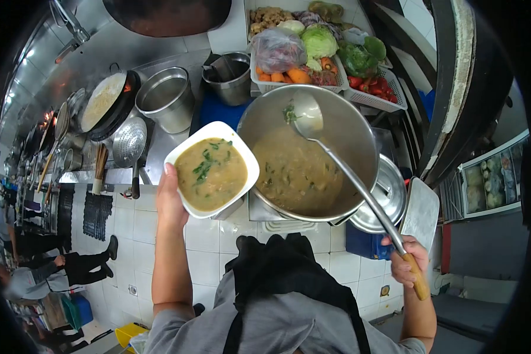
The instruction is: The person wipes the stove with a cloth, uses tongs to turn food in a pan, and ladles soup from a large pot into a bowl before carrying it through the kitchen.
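My left hand point(170, 197) grips a white square bowl point(186, 150) by its left side, thumb at the rim. Brownish soup point(221, 183) with green leaves fills much of the bowl. To its right stands a large steel pot point(360, 141) with more of this soup in it. My right hand point(410, 262) is wrapped round the wooden handle of a long ladle point(351, 171). The ladle's head is inside the pot, above the soup near the far wall, and bits of green cling beside it.
Vegetable baskets point(330, 85) stand behind the pot. A steel lid point(383, 197) lies at its right. Left are two steel pots point(168, 100), a perforated skimmer point(130, 141) and a wok point(109, 103) near flames. Other people point(59, 268) stand far left.
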The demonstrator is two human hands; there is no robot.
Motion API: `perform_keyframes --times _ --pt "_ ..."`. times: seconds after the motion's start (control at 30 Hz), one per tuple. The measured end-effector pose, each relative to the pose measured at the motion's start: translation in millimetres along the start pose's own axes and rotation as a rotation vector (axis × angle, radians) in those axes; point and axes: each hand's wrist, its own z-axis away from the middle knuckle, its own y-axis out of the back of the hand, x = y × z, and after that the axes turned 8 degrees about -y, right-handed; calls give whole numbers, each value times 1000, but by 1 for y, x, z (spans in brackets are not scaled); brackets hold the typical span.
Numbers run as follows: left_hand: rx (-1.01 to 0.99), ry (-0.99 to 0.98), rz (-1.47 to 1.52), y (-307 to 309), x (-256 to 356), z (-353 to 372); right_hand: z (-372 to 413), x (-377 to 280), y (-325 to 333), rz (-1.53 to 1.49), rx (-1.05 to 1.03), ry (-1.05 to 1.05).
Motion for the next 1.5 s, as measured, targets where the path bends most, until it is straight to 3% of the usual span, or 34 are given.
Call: perform_keyframes --times 0.03,0.07,0.17,0.27,0.4,0.47,0.5,0.67,0.73,0.77,0.83,0.87,0.97,1.1,1.27,1.33,1.5 --pt "4 19 -1 -9 -2 -5 7 -4 -15 12 133 57" --pt "9 38 -1 -18 -4 -9 13 -10 -26 22 128 60" --pt "-26 24 11 -44 -13 -22 34 -28 -52 396 253 175" --pt "-77 28 5 -71 -18 -29 49 -38 -75 540 249 216" --pt "-144 -1 1 -94 -31 -35 59 -41 -86 492 208 175" --pt "-180 38 42 -103 -30 -35 64 -43 -85 646 228 157" --pt "-195 25 -82 -102 -32 -40 61 -40 -93 670 275 167" --pt "-159 77 -127 -105 -39 -35 57 -34 -117 919 443 226" --pt "-169 76 -142 -104 -40 -34 54 -33 -133 1160 651 232" --pt "-158 75 -124 -107 -38 -31 55 -32 -138 1160 651 231" --pt "-142 72 -105 -108 -35 -26 55 -31 -143 1498 807 215" --pt "-145 81 -110 -107 -32 -24 52 -27 -144 1499 806 213" --pt "-137 82 -93 -106 -33 -23 41 -14 -150 2133 795 386" --pt "-152 108 -44 -102 -32 -25 32 -11 -139 2289 710 534" --pt "-171 74 -29 -101 -31 -25 29 -7 -118 2122 787 678" --pt "-185 47 4 -99 -32 -25 32 -4 -111 1421 961 588" --pt "-133 34 68 -72 -30 -24 22 -33 -97 1137 858 321"
